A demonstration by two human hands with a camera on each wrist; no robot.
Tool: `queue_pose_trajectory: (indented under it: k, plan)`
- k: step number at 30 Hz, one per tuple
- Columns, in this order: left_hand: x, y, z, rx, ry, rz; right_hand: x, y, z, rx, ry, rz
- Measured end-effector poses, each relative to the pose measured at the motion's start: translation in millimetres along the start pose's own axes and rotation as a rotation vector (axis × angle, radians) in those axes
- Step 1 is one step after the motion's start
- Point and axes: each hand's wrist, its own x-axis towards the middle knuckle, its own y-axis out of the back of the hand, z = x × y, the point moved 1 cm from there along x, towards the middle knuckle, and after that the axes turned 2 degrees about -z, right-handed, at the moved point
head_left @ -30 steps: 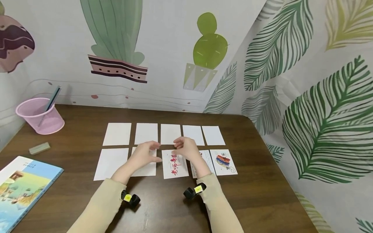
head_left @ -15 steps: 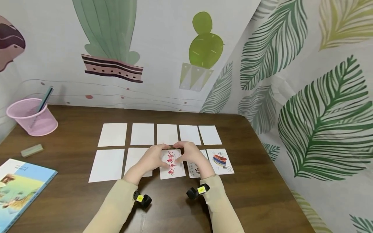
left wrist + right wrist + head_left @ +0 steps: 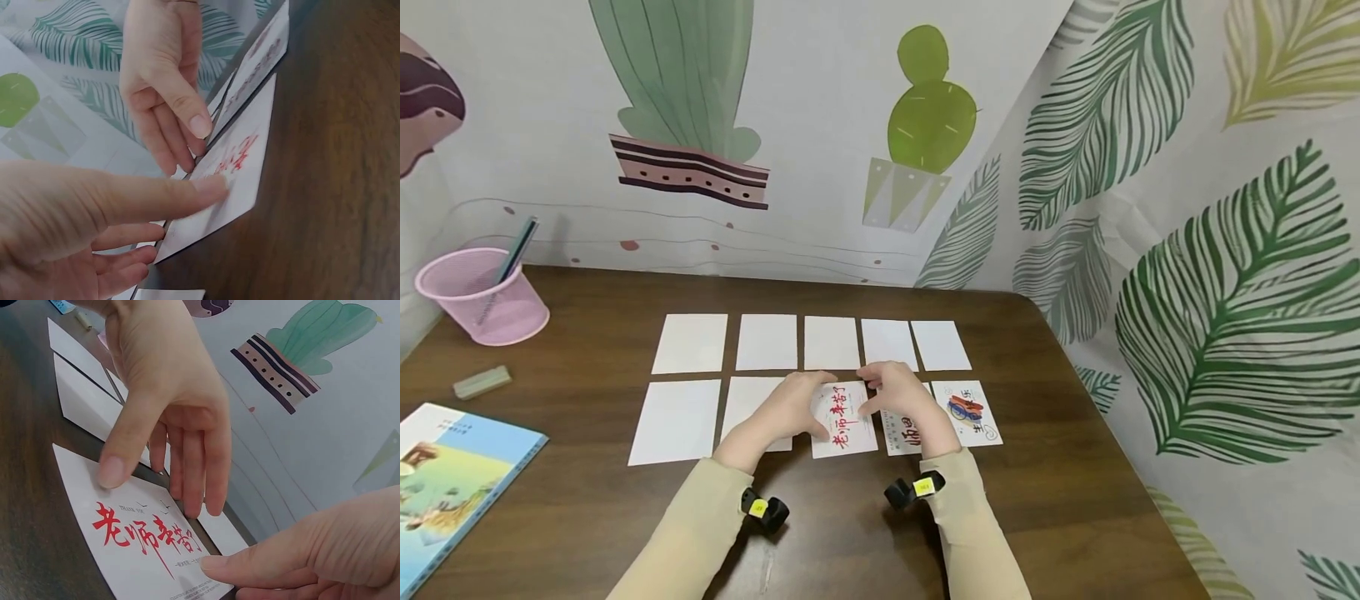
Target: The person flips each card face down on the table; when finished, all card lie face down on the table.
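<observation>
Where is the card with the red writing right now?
In the head view the red-lettered card lies face up mid front row on the table, between the left hand and right hand, whose fingertips touch it.

Dark wood counter [image 3: 587, 508]: two rows of five cards [image 3: 766, 342], three front-right ones face up, incl. red-lettered card [image 3: 844, 419]; pink mesh cup [image 3: 482, 296], eraser [image 3: 481, 382], picture book [image 3: 452, 475] at left.

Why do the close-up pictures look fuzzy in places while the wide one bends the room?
Head view: evenly lit, sharp, walls bowed by a wide lens. Left wrist view: the left hand is a soft blur, the table smeared. Right wrist view: the card with red writing is crisp, the right hand soft.
</observation>
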Motion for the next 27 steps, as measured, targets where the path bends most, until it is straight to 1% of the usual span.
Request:
queue_pose_trajectory:
  k: [4,11,14,17,19,22,24,27]
  plan:
    - [0.9,-2.4,0.7,0.014,0.01,0.012,0,-1,0,-0.008,0.0,0.002]
    - [0.7,-2.1,0.8,0.013,0.003,0.027,0,-2,-1,-0.042,0.002,0.018]
    - [0.8,-2.0,0.9,0.016,-0.004,0.029,0,-1,-2,-0.037,-0.004,0.021]
    - [1.0,-2.3,1.0,0.014,-0.006,0.028,1,-2,-2,-0.008,-0.007,0.031]
    - [1.1,-2.5,1.3,0.013,-0.007,0.029,3,-2,0,0.03,-0.012,0.045]
    - [1.4,-2.6,1.6,0.01,-0.008,0.032,6,-5,5,0.126,-0.026,0.073]
    - [1.8,-2.6,1.6,0.01,-0.007,0.033,7,-6,8,0.213,-0.046,0.091]
    - [2.1,-2.1,1.2,0.012,-0.006,0.031,7,-7,11,0.372,-0.077,0.105]
